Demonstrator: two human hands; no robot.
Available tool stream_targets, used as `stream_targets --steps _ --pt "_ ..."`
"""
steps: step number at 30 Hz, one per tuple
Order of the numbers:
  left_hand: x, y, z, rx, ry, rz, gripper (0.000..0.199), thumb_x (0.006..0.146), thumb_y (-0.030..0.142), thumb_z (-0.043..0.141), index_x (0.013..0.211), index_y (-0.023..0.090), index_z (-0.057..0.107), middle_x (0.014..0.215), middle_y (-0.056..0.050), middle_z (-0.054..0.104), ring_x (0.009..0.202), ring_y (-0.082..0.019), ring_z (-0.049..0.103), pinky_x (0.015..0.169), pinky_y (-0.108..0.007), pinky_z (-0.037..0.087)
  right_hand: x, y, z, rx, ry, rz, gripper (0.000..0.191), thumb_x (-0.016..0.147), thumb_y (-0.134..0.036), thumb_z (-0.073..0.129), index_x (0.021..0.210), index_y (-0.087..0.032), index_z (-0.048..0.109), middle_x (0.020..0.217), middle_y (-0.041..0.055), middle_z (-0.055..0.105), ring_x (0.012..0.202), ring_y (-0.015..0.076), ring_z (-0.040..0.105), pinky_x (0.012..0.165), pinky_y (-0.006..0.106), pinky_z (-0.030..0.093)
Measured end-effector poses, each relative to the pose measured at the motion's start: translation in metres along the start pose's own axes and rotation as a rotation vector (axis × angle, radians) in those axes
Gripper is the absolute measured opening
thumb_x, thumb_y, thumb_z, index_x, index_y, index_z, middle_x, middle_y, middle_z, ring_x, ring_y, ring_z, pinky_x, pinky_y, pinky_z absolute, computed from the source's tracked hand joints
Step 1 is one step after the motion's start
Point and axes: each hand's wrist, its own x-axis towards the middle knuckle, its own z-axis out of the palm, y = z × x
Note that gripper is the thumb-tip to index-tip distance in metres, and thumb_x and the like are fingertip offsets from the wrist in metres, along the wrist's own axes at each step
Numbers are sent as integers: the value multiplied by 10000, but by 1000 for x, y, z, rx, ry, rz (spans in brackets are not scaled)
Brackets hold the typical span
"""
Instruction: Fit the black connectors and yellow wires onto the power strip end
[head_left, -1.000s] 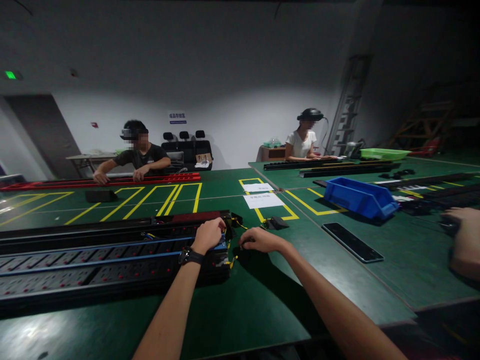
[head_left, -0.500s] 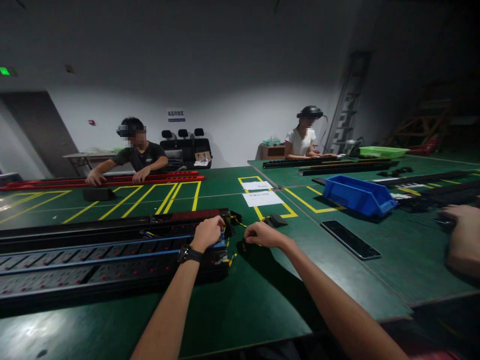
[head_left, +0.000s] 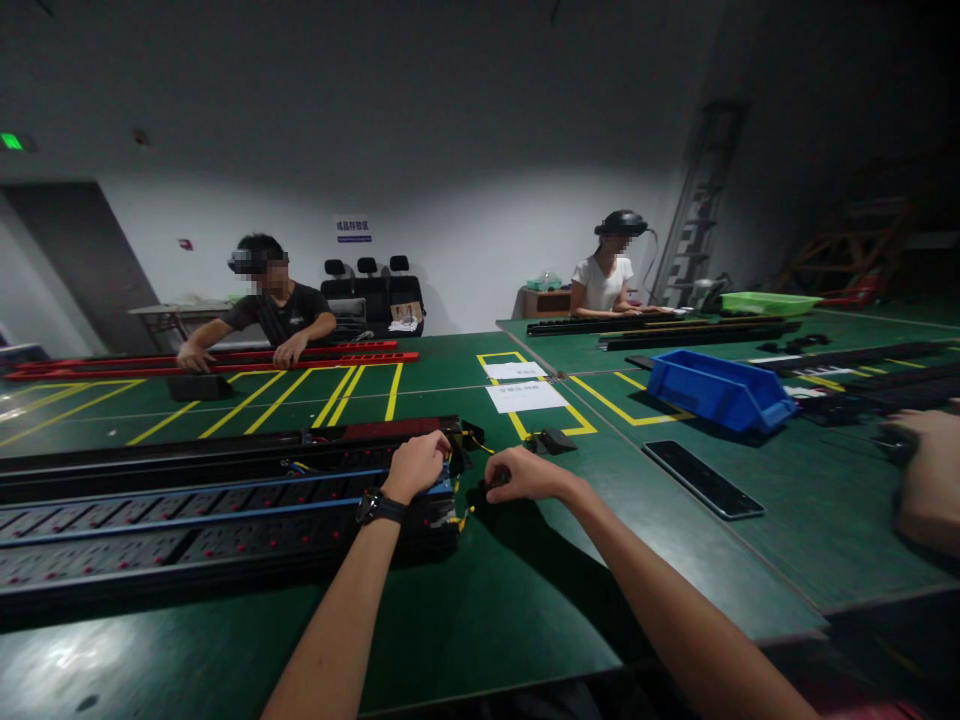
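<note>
Long black strips with rows of sockets and red dots (head_left: 247, 535) lie side by side at the left, with blue edges between them. My left hand (head_left: 418, 468), a watch on its wrist, rests closed on the right end of the strips; what its fingers hold is hidden. Just right of that end, my right hand (head_left: 521, 474) is closed in a pinch above the table, over a small dark part too unclear to name. Yellow wire ends (head_left: 466, 518) stick out between the hands. A small black piece (head_left: 556, 440) lies behind my right hand.
A phone (head_left: 703, 479) and a blue bin (head_left: 716, 390) are to the right on the green table. White papers (head_left: 526, 397) lie ahead. Another person's hand (head_left: 930, 470) is at the right edge. Two people sit across, one handling red rails (head_left: 360, 354).
My right hand has shifted very slightly left, and its fingers are curled a little differently. My left hand stays in place on the strip end.
</note>
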Motion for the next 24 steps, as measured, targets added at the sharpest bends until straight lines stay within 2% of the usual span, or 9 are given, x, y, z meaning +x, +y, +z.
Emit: stream_targets --steps 4,7,12,17,20,24 --pt "0 0 0 9 1 -5 314 893 190 434 1054 298 681 1093 -16 766 1036 -238 710 850 -323 519 0 -10 4 -57 -37 -15 139 751 -177 741 885 -160 772 779 27 737 671 142 645 600 220 433" --pt "0 0 0 7 5 -1 312 899 195 435 1056 298 683 1093 -17 767 1041 -236 708 854 -320 519 1 -16 7 -79 -36 -54 203 741 -67 654 875 -164 771 772 15 730 661 125 633 605 207 426" --pt "1 -1 2 13 9 2 312 895 192 440 1051 298 689 1089 -14 769 1032 -229 710 849 -309 518 1 -21 13 -113 11 -71 156 752 -93 655 860 -153 751 757 18 713 662 124 610 597 207 399" --pt "2 -1 3 11 10 -3 318 893 200 439 1056 305 690 1089 -14 770 1032 -229 711 856 -315 520 2 -21 13 -145 52 -56 282 734 -47 600 947 -150 754 737 16 697 627 119 569 583 217 371" --pt "1 -2 3 10 13 0 317 888 198 443 1053 308 690 1087 -13 770 1028 -227 710 857 -314 520 3 -19 11 -113 92 -83 251 762 -46 569 894 -147 757 763 27 706 641 120 577 612 222 393" --pt "2 -2 3 11 13 5 316 893 199 444 1053 307 693 1083 -12 770 1024 -223 709 866 -307 517 4 -17 12 -50 144 -66 191 751 -70 627 894 -137 734 777 27 705 672 125 602 617 210 413"
